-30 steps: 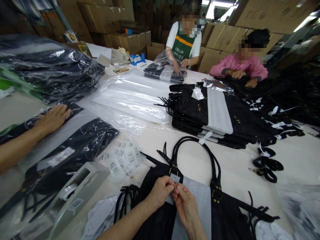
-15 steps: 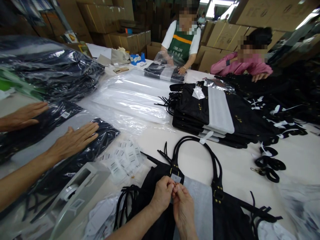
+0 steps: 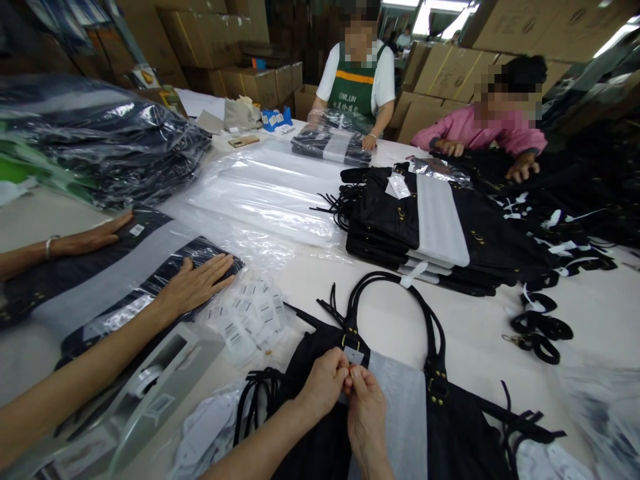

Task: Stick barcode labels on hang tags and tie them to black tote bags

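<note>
In front of me a black handbag [image 3: 467, 427] lies flat, its looped handle pointing away and a pale wrapping band [image 3: 407, 403] across its middle. My left hand [image 3: 326, 380] and my right hand [image 3: 367, 407] meet over the bag below the left handle buckle. Both are closed, thumbs and fingers pinched tip to tip. A small grey tag [image 3: 353, 355] shows just beyond the fingertips. Whatever is pinched is tiny and mostly hidden; a speck of reddish colour shows there.
Barcode labels [image 3: 253, 313] and a tape dispenser [image 3: 150, 390] lie to the left. A co-worker's hands [image 3: 203, 283] press on a plastic-wrapped bag [image 3: 145, 257]. Stacked black bags [image 3: 383, 213], clear plastic sheets [image 3: 270, 193] and black straps [image 3: 540, 327] lie beyond. Two people work across the table.
My hands stay in nearly the same place, still pinched together. At left, the co-worker's hands have slid right over the wrapped bag. The person in pink has lowered one hand to the bags.
</note>
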`<act>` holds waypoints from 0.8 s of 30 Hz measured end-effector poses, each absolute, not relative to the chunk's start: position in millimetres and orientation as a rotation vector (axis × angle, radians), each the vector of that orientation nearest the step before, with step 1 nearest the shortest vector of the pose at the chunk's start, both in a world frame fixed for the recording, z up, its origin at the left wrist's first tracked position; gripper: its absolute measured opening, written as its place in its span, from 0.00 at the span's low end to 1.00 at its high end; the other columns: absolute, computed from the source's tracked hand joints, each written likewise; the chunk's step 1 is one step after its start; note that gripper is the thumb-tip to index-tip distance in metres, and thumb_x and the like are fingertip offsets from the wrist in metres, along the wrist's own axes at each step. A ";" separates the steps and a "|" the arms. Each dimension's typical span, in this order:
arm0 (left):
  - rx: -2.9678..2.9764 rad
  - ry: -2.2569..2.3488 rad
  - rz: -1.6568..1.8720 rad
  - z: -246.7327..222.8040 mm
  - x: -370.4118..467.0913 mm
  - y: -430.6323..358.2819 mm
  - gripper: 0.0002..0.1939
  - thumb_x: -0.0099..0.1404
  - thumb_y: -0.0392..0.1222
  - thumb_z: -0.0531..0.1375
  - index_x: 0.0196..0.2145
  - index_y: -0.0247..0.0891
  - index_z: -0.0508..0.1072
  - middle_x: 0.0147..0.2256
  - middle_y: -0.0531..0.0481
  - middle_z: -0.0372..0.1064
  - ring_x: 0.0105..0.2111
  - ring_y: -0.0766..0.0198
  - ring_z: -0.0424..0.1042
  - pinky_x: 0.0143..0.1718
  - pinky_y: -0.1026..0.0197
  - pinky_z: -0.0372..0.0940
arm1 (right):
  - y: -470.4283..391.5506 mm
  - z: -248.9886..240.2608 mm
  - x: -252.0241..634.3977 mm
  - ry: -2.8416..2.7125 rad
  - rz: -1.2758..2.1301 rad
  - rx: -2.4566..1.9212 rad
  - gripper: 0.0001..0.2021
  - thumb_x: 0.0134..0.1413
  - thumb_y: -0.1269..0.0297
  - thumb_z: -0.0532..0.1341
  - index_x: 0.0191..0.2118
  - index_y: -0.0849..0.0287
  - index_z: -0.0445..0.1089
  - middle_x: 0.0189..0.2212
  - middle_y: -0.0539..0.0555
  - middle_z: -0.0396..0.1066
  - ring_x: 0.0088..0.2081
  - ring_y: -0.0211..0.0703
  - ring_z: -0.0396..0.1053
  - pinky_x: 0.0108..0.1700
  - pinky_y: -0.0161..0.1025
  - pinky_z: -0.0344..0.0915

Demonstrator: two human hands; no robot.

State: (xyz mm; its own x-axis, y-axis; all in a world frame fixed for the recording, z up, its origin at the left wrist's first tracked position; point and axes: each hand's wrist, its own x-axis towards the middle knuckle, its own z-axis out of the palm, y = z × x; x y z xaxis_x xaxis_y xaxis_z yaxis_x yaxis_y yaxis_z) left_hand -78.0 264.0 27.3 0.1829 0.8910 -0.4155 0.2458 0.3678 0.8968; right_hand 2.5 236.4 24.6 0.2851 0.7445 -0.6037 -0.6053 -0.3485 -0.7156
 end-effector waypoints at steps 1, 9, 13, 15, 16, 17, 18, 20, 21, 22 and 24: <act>1.164 1.335 0.630 28.1 -79.9 264.1 0.07 0.52 0.28 0.49 0.23 0.37 0.60 0.19 0.58 0.60 0.19 0.70 0.61 0.22 0.68 0.57 | 236.3 25.1 3.1 -0.150 1.404 -1.330 0.13 0.29 0.59 0.68 0.19 0.60 0.67 0.14 0.44 0.63 0.20 0.30 0.57 0.24 0.30 0.56; 1.301 1.297 0.610 25.9 -86.1 261.3 0.06 0.54 0.30 0.49 0.24 0.38 0.60 0.23 0.56 0.61 0.24 0.69 0.62 0.28 0.67 0.58 | 236.1 20.3 4.3 -0.189 1.403 -1.347 0.13 0.30 0.57 0.68 0.20 0.60 0.67 0.15 0.44 0.62 0.20 0.30 0.57 0.24 0.31 0.56; 1.354 1.296 0.605 24.0 -86.4 260.0 0.06 0.55 0.30 0.48 0.24 0.38 0.60 0.24 0.55 0.60 0.24 0.69 0.61 0.27 0.67 0.58 | 235.7 20.1 4.7 -0.200 1.392 -1.369 0.14 0.30 0.56 0.68 0.20 0.60 0.67 0.14 0.44 0.62 0.20 0.31 0.57 0.24 0.31 0.56; 1.373 1.292 0.606 23.0 -86.2 259.8 0.07 0.55 0.30 0.48 0.24 0.37 0.60 0.24 0.55 0.59 0.23 0.70 0.61 0.27 0.67 0.58 | 235.6 20.4 4.9 -0.206 1.392 -1.378 0.14 0.30 0.56 0.68 0.20 0.60 0.67 0.14 0.45 0.62 0.20 0.31 0.57 0.23 0.31 0.56; 1.379 1.291 0.606 22.3 -86.0 259.8 0.07 0.56 0.30 0.48 0.24 0.37 0.60 0.24 0.55 0.59 0.23 0.70 0.61 0.26 0.67 0.58 | 235.6 20.3 4.8 -0.211 1.390 -1.383 0.14 0.30 0.56 0.67 0.20 0.60 0.67 0.14 0.45 0.62 0.20 0.32 0.57 0.23 0.32 0.56; 1.383 1.293 0.606 21.7 -85.6 259.8 0.07 0.56 0.30 0.47 0.23 0.37 0.60 0.24 0.55 0.58 0.23 0.70 0.61 0.26 0.68 0.58 | 235.7 19.9 4.7 -0.216 1.387 -1.388 0.14 0.30 0.56 0.67 0.20 0.60 0.67 0.14 0.45 0.62 0.20 0.32 0.57 0.23 0.32 0.56; 1.387 1.295 0.605 20.9 -85.2 259.8 0.07 0.56 0.30 0.47 0.23 0.37 0.60 0.24 0.55 0.58 0.23 0.71 0.61 0.26 0.68 0.57 | 235.8 19.3 4.5 -0.221 1.382 -1.395 0.14 0.30 0.56 0.67 0.20 0.60 0.67 0.14 0.45 0.62 0.20 0.32 0.57 0.23 0.32 0.56; 1.389 1.305 0.604 19.3 -84.1 259.6 0.08 0.56 0.31 0.47 0.23 0.37 0.60 0.24 0.55 0.58 0.22 0.71 0.61 0.25 0.68 0.57 | 235.8 17.6 3.9 -0.232 1.369 -1.411 0.13 0.30 0.56 0.67 0.20 0.60 0.67 0.14 0.45 0.63 0.20 0.32 0.57 0.23 0.32 0.56; 1.389 1.311 0.602 18.6 -83.5 259.4 0.08 0.56 0.31 0.47 0.22 0.37 0.60 0.24 0.55 0.58 0.22 0.71 0.61 0.25 0.68 0.57 | 235.8 16.8 3.5 -0.239 1.362 -1.419 0.13 0.31 0.56 0.67 0.20 0.60 0.67 0.14 0.45 0.63 0.19 0.32 0.57 0.24 0.32 0.56; 1.387 1.315 0.600 18.0 -83.0 259.3 0.08 0.56 0.31 0.47 0.22 0.37 0.59 0.23 0.55 0.57 0.22 0.70 0.61 0.25 0.68 0.57 | 235.7 16.0 3.2 -0.249 1.356 -1.428 0.13 0.31 0.56 0.67 0.20 0.60 0.67 0.14 0.45 0.63 0.19 0.32 0.57 0.24 0.32 0.56; 1.381 1.322 0.596 17.6 -82.2 259.1 0.08 0.57 0.32 0.47 0.21 0.37 0.59 0.23 0.55 0.57 0.22 0.71 0.61 0.24 0.68 0.57 | 235.5 15.2 2.8 -0.270 1.348 -1.444 0.13 0.32 0.56 0.67 0.20 0.60 0.67 0.14 0.45 0.63 0.19 0.32 0.57 0.23 0.32 0.56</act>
